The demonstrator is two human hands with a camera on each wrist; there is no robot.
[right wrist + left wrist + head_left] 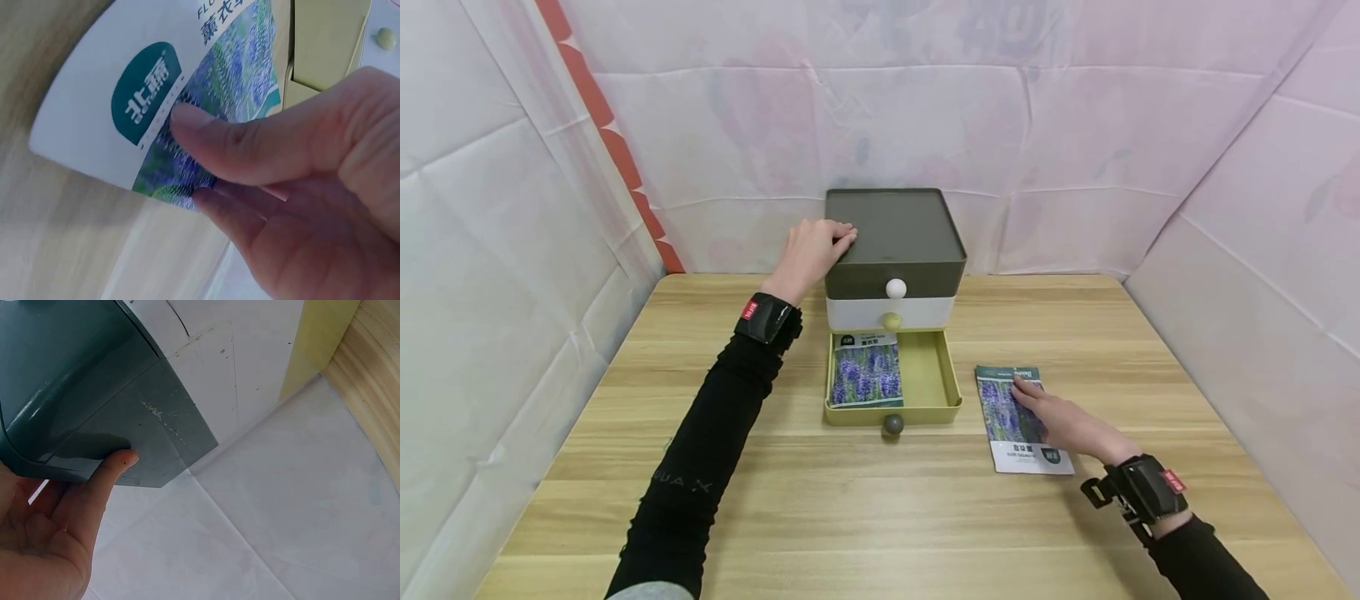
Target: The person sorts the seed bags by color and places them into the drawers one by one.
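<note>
Fingertips of the right hand [1063, 425] lie on the seed packet [1019, 419] out on the wooden table [880, 508]; seen from the right wrist, the thumb [250, 140] presses on the packet's printed face while a finger [228, 215] curls under its edge, so the hand seems to be pinching it, though the blur there leaves this short of certain; the packet, printed with purple flowers and a green logo, sits to the right of the open drawer and apart from it

Across the table, the left hand [811, 250] rests on the top left edge of the small drawer unit [891, 250]; from the left wrist its thumb [103, 478] lies against the underside of the dark lid's corner, the fingers lying over the top edge in the head view, gripping that corner

Below the dark top tier with its white knob [895, 288] comes a white tier with a pale yellow knob [891, 320]; the yellow-green bottom drawer [951, 383] stands pulled out toward the person, its dark knob [892, 423] in front; inside, against the left wall, lies a second seed packet [866, 371], leaving the drawer's right half bare; nothing lies between the packet on the table and the drawer; pale sheeting [1075, 150] walls in the table on three sides
</note>
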